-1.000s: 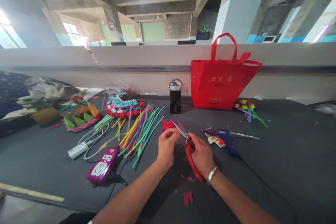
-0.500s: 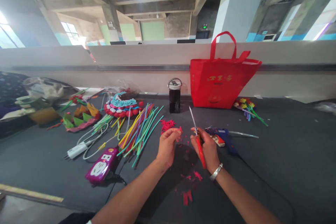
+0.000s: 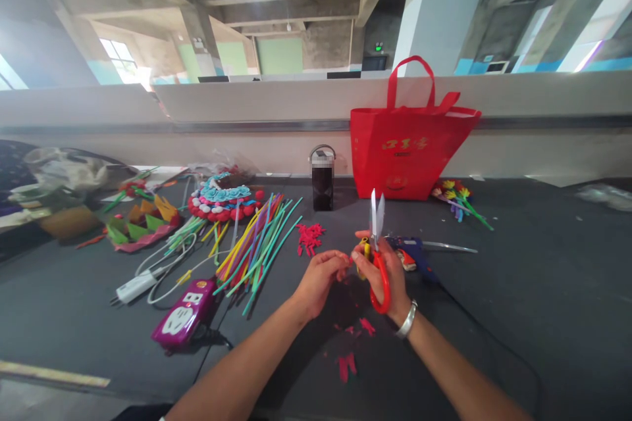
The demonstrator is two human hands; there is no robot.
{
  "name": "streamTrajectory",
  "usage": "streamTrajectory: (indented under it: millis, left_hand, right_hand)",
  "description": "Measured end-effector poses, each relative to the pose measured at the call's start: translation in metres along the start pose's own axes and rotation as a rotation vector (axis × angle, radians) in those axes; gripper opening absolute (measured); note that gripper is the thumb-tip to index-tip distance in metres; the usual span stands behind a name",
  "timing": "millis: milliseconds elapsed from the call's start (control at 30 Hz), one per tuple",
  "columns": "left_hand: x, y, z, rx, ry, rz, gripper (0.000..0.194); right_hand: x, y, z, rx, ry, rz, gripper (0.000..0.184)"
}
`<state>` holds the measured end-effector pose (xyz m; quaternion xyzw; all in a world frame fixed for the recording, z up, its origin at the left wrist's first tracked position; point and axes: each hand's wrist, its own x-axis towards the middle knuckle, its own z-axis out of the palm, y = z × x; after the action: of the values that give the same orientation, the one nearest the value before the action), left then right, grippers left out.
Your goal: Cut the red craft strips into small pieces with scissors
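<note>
Our right hand point(image 3: 388, 276) grips the red-handled scissors point(image 3: 379, 263). Our left hand point(image 3: 323, 279) pinches a small red scrap point(image 3: 351, 260), fingers nearly closed.

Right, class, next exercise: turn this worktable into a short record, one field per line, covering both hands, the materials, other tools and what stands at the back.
left hand: fingertips pinched together near the right hand; contents too small to tell
right hand: holds red-handled scissors, blades pointing up
small red pieces: pile beyond the left hand
coloured stems: loose bundle, left of the red pile
glue gun: blue, beyond the right hand
back: dark bottle, left of a red bag
</note>
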<state>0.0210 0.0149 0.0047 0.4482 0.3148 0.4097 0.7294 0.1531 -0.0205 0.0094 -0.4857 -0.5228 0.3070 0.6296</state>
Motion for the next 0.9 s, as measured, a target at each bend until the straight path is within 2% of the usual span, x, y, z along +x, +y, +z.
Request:
streamTrajectory:
  millis: [100,200,367,500,600,733,900]
  left_hand:
    - [0.001,-0.001,-0.002,0.132,0.018,-0.020,0.003]
    - [0.000,0.001,-0.002,0.216,0.040,0.031,0.010]
    - [-0.003,0.005,0.001,0.220,0.048,0.092,0.015]
    - [-0.003,0.005,0.001,0.227,0.045,0.076,0.021]
    - [-0.002,0.006,0.000,0.160,0.057,0.085,0.020]
    - [-0.002,0.012,-0.001,-0.013,0.126,0.173,0.017]
    - [-0.003,0.017,-0.002,-0.120,0.165,0.245,0.018]
  right_hand:
    - [0.002,0.000,-0.002,0.008,0.054,0.026,0.032]
    - [0.004,0.001,-0.004,0.003,0.081,0.044,0.034]
    - [0.004,0.002,-0.004,-0.016,0.034,0.039,0.031]
    - [0.001,0.002,-0.002,-0.018,0.000,0.030,0.031]
    - [0.000,0.004,-0.001,-0.095,0.013,0.006,0.030]
    - [0.000,0.013,0.000,-0.343,0.030,-0.078,0.028]
    - [-0.005,0.029,0.005,-0.518,-0.108,-0.139,0.044]
